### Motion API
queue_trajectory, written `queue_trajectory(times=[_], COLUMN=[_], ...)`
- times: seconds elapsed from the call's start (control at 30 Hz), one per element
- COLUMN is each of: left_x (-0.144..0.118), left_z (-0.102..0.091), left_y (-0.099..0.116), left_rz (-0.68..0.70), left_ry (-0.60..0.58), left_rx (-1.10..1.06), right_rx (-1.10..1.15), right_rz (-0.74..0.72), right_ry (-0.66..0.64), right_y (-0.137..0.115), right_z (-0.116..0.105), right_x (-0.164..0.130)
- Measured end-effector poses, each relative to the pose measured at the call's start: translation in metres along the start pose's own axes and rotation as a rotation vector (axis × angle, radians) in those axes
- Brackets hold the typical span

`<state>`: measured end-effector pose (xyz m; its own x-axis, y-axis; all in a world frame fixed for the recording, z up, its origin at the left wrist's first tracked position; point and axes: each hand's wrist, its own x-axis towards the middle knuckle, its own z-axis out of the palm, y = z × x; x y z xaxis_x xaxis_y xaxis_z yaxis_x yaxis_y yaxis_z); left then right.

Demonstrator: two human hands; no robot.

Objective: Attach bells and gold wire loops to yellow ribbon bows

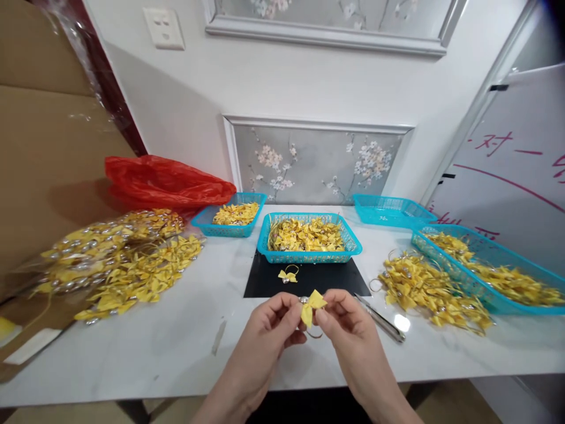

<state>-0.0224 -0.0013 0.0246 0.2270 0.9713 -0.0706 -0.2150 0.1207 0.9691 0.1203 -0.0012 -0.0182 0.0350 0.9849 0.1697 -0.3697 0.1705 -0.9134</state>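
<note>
A yellow bow hair tie (313,306) with a silvery bead and a thin elastic loop is held up near the front of the table, between my two hands. My left hand (271,330) pinches its bead side, with the fingers closed. On the bow's other side, my right hand (351,330) grips the ribbon edge between thumb and fingers. The loop hangs below the bow. Just beyond my hands, a second bow hair tie (288,275) lies on a black mat (260,281). A blue basket (309,257) heaped with similar yellow bows stands at the mat's far edge.
Right of my hands lies a slim silver metal tool (384,323), beside a loose pile of bows (432,291). Other blue baskets (507,301) stand behind and around. Bagged bows (106,253) and a red plastic bag (163,182) sit left, near a cardboard box (48,141).
</note>
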Motion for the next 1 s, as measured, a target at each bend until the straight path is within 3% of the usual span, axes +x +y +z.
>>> queue_trajectory(times=[0.17,0.37,0.57,0.7,0.87,1.0], left_x=[0.000,0.002,0.002,0.001,-0.001,-0.001], left_z=[-0.007,-0.012,-0.010,-0.007,-0.005,-0.004], left_y=[0.004,0.011,0.008,0.006,0.007,0.009], left_rz=[0.028,0.083,-0.033,-0.006,0.120,0.182], left_ry=[-0.011,-0.036,-0.079,-0.038,0.025,0.068], left_rx=[0.085,0.413,0.164,0.138,0.199,0.249], right_rx=[-0.302,-0.497,-0.512,-0.503,-0.538,-0.562], right_rz=[-0.171,-0.388,-0.543,-0.636,-0.581,-0.418], right_ry=[-0.032,0.002,-0.098,-0.158,-0.247,-0.178], right_y=[-0.003,-0.011,-0.014,-0.013,-0.015,-0.022], right_z=[-0.010,-0.017,-0.018,-0.019,-0.022,-0.026], right_x=[0.004,0.011,0.010,0.009,0.009,0.008])
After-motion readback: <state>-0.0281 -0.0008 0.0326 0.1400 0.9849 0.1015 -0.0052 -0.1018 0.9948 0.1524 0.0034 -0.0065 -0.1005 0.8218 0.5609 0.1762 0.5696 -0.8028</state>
